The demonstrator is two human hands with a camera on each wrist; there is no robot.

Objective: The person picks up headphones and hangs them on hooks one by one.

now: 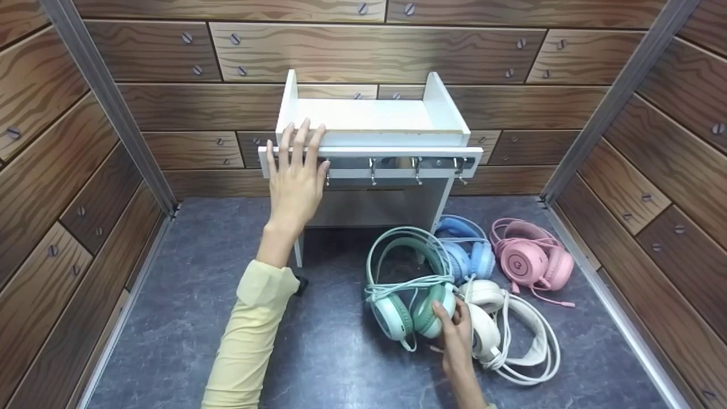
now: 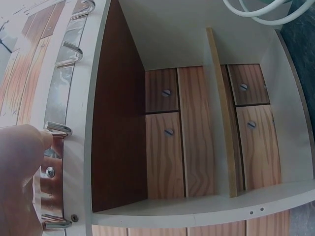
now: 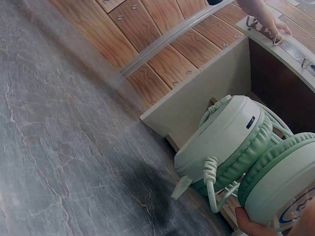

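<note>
My right hand (image 1: 457,335) grips one ear cup of the mint-green headphones (image 1: 392,318), thumb on the cup's green cushion side. Their cable is wound across the headband, and the headband points toward the white shelf (image 1: 446,108). In the right wrist view the headphones (image 3: 221,132) overlap the shelf's lower opening. My left hand (image 1: 295,187) rests on the left end of the shelf's hook rail (image 1: 392,152), fingers spread and straight over its top edge. Its thumb lies near a metal hook (image 2: 59,129) in the left wrist view.
Right of the shelf, blue headphones (image 1: 481,258), pink headphones (image 1: 525,264) and white headphones (image 1: 485,332) lie on the dark marbled floor (image 1: 187,318). Wood-patterned walls (image 1: 51,227) with metal edge strips enclose the space. A small black object (image 1: 302,286) shows beside my left sleeve.
</note>
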